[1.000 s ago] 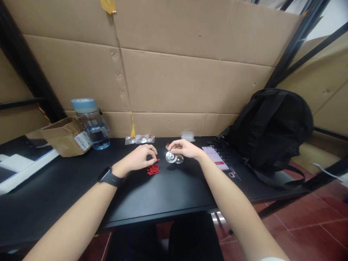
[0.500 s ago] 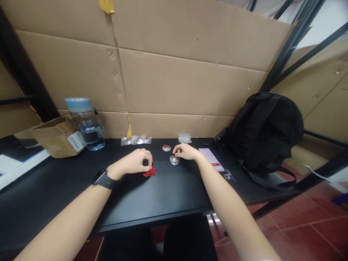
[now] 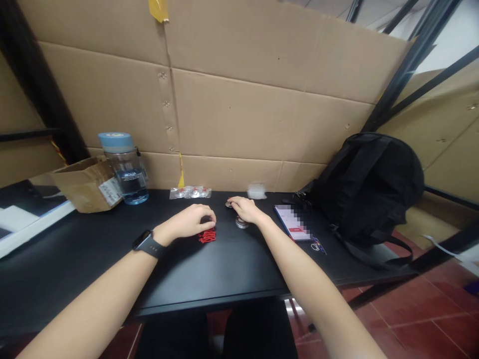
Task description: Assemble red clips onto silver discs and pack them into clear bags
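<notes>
- Some silver pieces with red bits are lying in clear packets (image 3: pixel 190 193) by the desk's (image 3: pixel 224 276) back edge, so maybe those are done; blur is hiding their count.
- One silver disc (image 3: pixel 227 204) is sitting nearer the middle, under the right hand's (image 3: pixel 247 209) half-bent fingers; I can't tell if they're gripping.
- One silver stack (image 3: pixel 241 224) and one red cord pile (image 3: pixel 207 236) are waiting, seemingly left to do.
- The left hand (image 3: pixel 190 219) is curling loosely over the cords; its hold isn't showing.

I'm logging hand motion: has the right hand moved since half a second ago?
Yes: the right hand has shifted left, nearer the lower yellow tape on the cardboard wall.
</notes>
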The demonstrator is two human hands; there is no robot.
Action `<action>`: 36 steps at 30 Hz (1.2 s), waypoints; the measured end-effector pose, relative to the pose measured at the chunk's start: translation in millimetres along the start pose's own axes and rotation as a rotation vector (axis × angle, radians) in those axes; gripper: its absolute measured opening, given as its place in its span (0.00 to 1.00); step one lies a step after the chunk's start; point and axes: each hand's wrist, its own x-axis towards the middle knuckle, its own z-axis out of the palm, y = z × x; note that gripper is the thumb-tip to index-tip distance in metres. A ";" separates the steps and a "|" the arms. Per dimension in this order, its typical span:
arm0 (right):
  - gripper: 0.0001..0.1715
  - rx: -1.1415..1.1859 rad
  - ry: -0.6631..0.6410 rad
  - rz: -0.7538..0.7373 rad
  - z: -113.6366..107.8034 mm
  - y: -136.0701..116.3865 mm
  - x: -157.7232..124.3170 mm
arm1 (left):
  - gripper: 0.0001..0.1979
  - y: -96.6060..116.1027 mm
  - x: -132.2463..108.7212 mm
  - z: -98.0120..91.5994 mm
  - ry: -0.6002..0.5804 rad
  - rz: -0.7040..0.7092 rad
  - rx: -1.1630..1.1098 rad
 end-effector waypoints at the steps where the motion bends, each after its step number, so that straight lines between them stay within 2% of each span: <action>1: 0.21 0.081 0.032 -0.018 -1.1 0.2 -0.6 | 0.11 -1.0 0.4 1.2 0.025 -0.023 -0.009; 3: 0.24 0.274 0.057 -0.036 -3.6 -2.2 -4.5 | 0.13 -1.9 1.8 3.9 0.100 -0.075 -0.029; 7: 0.28 0.575 0.019 -0.050 -6.7 -20.3 -15.4 | 0.15 3.2 6.4 7.5 0.268 -0.145 -0.115; 11: 0.25 0.609 0.055 -0.208 -4.3 -42.9 -21.4 | 0.14 11.3 9.3 6.2 0.354 -0.152 -0.157; 14: 0.25 0.566 0.069 -0.267 -1.3 -51.4 -23.0 | 0.12 11.1 9.3 5.4 0.382 -0.172 -0.141; 17: 0.23 0.476 0.101 -0.292 -1.3 -54.2 -24.5 | 0.11 6.9 8.5 6.4 0.368 -0.195 -0.159; 20: 0.27 0.404 0.132 -0.307 -4.7 -58.4 -27.1 | 0.09 5.0 7.9 7.8 0.349 -0.195 -0.189; 23: 0.31 0.423 0.088 -0.291 -8.3 -65.3 -30.1 | 0.09 7.7 7.6 7.5 0.340 -0.190 -0.217; 27: 0.29 0.386 0.044 -0.286 -13.7 -66.5 -30.7 | 0.07 11.5 6.6 2.8 0.324 -0.178 -0.178; 30: 0.30 0.266 0.060 -0.251 -24.4 -54.1 -29.0 | 0.06 10.1 4.2 -2.5 0.293 -0.196 -0.083; 33: 0.31 0.113 0.065 -0.197 -39.9 -34.1 -28.4 | 0.07 5.1 0.4 -7.0 0.187 -0.213 -0.006; 36: 0.28 0.004 -0.037 -0.154 -50.5 -15.5 -29.4 | 0.06 0.8 -3.2 -9.8 0.053 -0.175 -0.014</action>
